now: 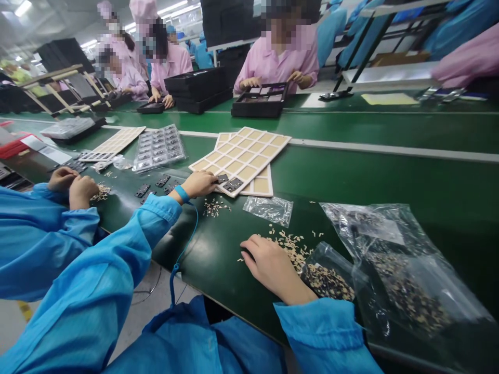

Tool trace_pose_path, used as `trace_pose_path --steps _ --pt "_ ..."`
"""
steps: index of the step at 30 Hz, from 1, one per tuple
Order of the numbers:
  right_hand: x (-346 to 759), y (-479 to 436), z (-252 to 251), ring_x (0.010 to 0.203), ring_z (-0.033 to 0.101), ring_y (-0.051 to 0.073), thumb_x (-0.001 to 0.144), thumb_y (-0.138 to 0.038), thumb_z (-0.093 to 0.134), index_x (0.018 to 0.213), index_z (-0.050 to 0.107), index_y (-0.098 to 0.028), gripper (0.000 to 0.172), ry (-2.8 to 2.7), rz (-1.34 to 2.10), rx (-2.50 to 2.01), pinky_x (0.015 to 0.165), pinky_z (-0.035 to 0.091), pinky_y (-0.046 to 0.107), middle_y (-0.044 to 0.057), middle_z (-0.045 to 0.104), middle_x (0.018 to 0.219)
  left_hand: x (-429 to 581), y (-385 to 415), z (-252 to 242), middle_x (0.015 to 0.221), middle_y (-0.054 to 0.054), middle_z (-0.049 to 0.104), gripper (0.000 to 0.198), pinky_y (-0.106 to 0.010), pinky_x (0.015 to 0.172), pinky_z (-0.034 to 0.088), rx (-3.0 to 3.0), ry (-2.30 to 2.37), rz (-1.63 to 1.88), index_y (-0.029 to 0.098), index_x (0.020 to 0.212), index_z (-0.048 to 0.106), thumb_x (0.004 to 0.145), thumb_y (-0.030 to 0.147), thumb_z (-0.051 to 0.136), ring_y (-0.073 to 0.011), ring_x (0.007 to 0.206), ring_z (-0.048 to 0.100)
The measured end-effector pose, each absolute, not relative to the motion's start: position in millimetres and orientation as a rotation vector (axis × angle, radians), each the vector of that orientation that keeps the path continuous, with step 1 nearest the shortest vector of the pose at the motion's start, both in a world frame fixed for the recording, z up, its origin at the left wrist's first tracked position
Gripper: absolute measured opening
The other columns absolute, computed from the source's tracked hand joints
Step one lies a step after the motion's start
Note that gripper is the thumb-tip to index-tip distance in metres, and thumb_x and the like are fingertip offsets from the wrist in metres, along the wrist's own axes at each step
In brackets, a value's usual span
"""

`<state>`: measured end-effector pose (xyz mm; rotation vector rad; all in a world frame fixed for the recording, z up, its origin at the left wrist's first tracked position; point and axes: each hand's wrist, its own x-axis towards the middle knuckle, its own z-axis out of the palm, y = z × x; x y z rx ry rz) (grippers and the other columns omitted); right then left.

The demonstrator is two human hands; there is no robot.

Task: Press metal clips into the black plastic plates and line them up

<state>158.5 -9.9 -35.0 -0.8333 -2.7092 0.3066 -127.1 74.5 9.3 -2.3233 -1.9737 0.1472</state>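
My left hand [199, 184], with a blue strap around its wrist, reaches over the near edge of a cream grid tray [249, 153]. Its fingertips close on a small black flat part [222, 178]. Beside that, another black part [234, 185] lies on the tray. More black parts [162, 180] rest on the table left of my wrist. My right hand [273, 265] is low over the table, thumb and forefinger curled together; anything between them is too small to make out. Next to it spreads a pile of tiny tan pieces [292, 246].
Clear bags of tiny pieces [409, 291] [327, 280] lie right. A crumpled clear bag [268, 209] and a small heap of pieces [216, 208] lie mid-table. A clear blister tray [159, 148] stands left, near a co-worker's hands [74, 184]. Other people sit opposite with black trays [259, 101].
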Motion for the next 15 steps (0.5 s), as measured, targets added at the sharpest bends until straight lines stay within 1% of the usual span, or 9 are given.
trace_pose_path --steps 5,9,12,15 --pt "158.0 -9.4 -35.1 0.08 0.062 0.019 0.087 -0.014 0.059 0.092 0.065 -0.019 0.009 -2.703 0.285 -0.819 0.071 0.045 0.031 0.003 0.065 0.089 -125.5 80.8 9.3 0.106 -0.012 0.067 0.033 -0.031 0.088 0.047 -2.255 -2.061 0.183 0.016 0.11 0.068 0.091 0.032 0.046 -0.0234 0.101 0.063" --pt "158.1 -9.3 -36.2 0.079 0.062 0.018 0.087 -0.014 0.059 0.092 0.065 -0.02 0.01 -2.693 0.268 -0.812 0.07 0.043 0.031 0.002 0.065 0.089 -121.7 83.0 6.9 0.104 -0.014 0.065 0.04 -0.032 0.089 0.045 -2.202 -2.127 0.174 0.014 0.109 0.069 0.093 0.041 0.044 -0.0244 0.102 0.061" --pt "158.5 -9.3 -37.9 0.079 0.062 0.018 0.086 -0.014 0.059 0.093 0.065 -0.02 0.011 -2.684 0.252 -0.797 0.07 0.043 0.031 0.002 0.065 0.089 -119.3 81.1 6.1 0.11 -0.014 0.062 0.044 -0.036 0.092 0.043 -2.176 -2.171 0.186 0.017 0.11 0.069 0.095 0.046 0.038 -0.0273 0.108 0.057" --pt "158.9 -8.9 -40.7 0.078 0.062 0.018 0.087 -0.014 0.058 0.093 0.065 -0.02 0.011 -2.678 0.232 -0.774 0.07 0.044 0.031 0.002 0.065 0.088 -117.9 77.8 4.6 0.121 -0.014 0.057 0.044 -0.044 0.095 0.04 -2.158 -2.215 0.209 0.025 0.12 0.063 0.096 0.049 0.035 -0.0313 0.115 0.052"
